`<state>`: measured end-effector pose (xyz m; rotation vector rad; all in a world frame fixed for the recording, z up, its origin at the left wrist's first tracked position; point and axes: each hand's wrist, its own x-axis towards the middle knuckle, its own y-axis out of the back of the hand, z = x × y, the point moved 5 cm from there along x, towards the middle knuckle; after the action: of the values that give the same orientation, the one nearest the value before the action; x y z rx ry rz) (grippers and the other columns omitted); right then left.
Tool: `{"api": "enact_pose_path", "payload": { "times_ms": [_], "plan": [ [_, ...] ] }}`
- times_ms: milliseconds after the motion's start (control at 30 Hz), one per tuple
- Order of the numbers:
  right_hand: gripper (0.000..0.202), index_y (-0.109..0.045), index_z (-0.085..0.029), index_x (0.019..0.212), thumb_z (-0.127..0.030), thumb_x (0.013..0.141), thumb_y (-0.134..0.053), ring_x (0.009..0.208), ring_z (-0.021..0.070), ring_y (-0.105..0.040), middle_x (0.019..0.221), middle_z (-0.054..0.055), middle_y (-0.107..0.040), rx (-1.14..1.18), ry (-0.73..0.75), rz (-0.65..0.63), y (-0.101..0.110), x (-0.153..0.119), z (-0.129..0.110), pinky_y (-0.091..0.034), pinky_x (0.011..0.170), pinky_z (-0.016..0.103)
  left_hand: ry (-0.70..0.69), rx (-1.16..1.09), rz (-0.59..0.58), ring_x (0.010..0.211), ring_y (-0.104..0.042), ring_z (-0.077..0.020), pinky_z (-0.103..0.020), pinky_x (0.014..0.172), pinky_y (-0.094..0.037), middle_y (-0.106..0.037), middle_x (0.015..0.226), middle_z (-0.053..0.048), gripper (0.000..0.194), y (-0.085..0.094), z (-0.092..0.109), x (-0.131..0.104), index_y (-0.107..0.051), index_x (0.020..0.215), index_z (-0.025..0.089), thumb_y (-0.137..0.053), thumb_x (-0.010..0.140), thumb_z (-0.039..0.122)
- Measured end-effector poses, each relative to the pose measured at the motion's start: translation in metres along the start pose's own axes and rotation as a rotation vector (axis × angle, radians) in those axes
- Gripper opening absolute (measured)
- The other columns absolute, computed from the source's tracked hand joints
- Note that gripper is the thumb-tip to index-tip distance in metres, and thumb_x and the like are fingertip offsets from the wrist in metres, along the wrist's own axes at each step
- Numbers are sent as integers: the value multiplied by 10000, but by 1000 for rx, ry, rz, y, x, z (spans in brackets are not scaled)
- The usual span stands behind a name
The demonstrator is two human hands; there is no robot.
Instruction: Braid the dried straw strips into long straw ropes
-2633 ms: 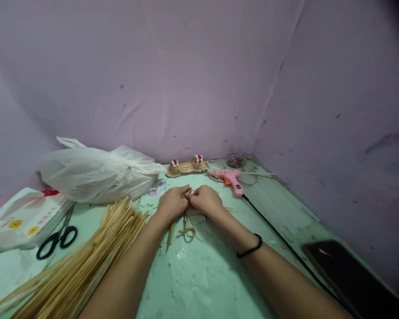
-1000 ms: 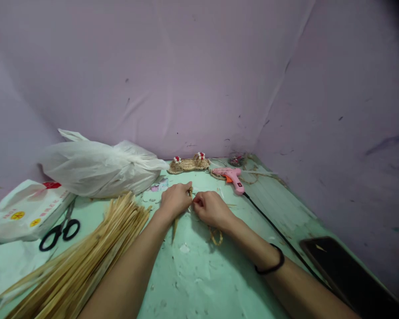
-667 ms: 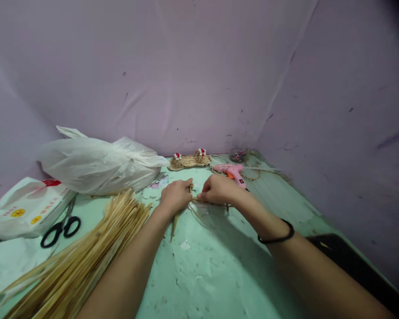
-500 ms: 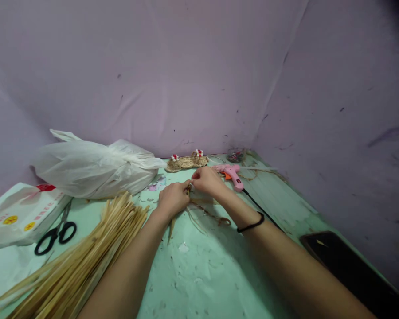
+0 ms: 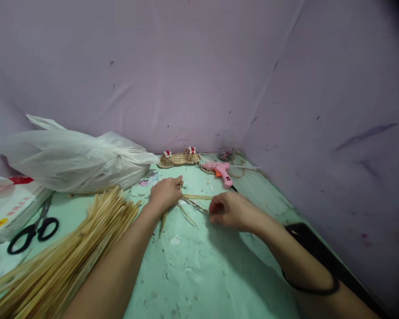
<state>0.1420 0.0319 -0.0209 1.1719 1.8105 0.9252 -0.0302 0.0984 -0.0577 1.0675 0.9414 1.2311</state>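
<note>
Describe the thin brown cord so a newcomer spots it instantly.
On the green tabletop, find the left hand. The cord runs from there to the right hand. Unlike the flat, paler straw strips beside it, it is darker and looks twisted.

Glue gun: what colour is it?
The glue gun is pink with an orange trigger, seen in the head view.

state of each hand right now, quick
Left hand: closed, holding a small straw piece.
Right hand: curled at the twisted cord; grip cannot be told.
</note>
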Motion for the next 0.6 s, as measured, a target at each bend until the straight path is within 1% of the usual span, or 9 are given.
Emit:
{"api": "enact_pose_path", "payload": {
  "times_ms": [67,167,233,300,333,367,433,533,600],
  "plan": [
    [134,-651,-175,679,-273,637,-570,626,137,-540,674,36,-634,3,2,8,-2,-12,0,-356,558,228,-4,-1,-4,923,-569,-254,-328,691,-420,-619,1041,-38,446,0,0,0,-476,1176,387,-366,753,296],
    [165,-626,-164,694,-271,700,-500,613,132,-532,679,41,-628,62,2,-12,-4,-21,-1,-352,553,229,6,2,-11,920,-570,-249,-325,698,-420,-622,1032,-40,449,1,0,0,-471,1181,385,-362,756,292],
    [172,-611,-170,785,-282,670,-548,676,141,-534,758,43,-628,67,10,35,-4,-22,-3,-353,575,227,10,6,-12,922,-569,-252,-328,697,-422,-621,1034,-40,453,2,1,-1,-466,1186,384,-359,756,293],
    [259,-592,-179,864,-251,615,-605,737,148,-527,834,43,-619,23,28,102,-7,-20,-6,-347,603,227,2,10,-14,921,-567,-256,-333,692,-423,-618,1039,-40,457,3,2,-1,-461,1190,385,-355,755,295],
    [264,-589,-182,869,-219,608,-605,744,145,-522,845,40,-615,-8,36,126,-9,-19,-7,-341,608,225,-4,12,-15,919,-567,-257,-333,689,-424,-618,1040,-41,458,3,3,-2,-459,1192,386,-351,756,296],
    [226,-594,-184,845,-187,620,-581,728,137,-517,830,35,-614,-40,37,143,-12,-18,-6,-332,600,223,-9,13,-15,916,-568,-255,-332,688,-424,-618,1038,-42,458,3,3,-2,-457,1193,385,-348,757,295],
    [162,-603,-184,774,-133,648,-513,654,119,-500,748,23,-612,-87,21,163,-16,-17,-4,-307,559,221,-15,16,-11,912,-568,-249,-323,689,-422,-618,1033,-44,461,4,3,-3,-458,1194,380,-350,755,290],
    [206,-604,-182,794,-108,642,-486,555,104,-464,631,-1,-590,-11,-1,127,-16,-19,4,-275,494,218,-18,18,-7,914,-566,-249,-321,686,-421,-618,1028,-47,479,4,2,-3,-453,1199,377,-368,739,272],
    [242,-604,-170,843,-115,628,-509,533,98,-463,612,-7,-581,159,-7,38,-15,-22,11,-290,481,210,-11,17,-11,915,-564,-251,-324,686,-421,-616,1032,-49,497,3,2,-3,-452,1200,378,-383,723,255]
  ]
}}
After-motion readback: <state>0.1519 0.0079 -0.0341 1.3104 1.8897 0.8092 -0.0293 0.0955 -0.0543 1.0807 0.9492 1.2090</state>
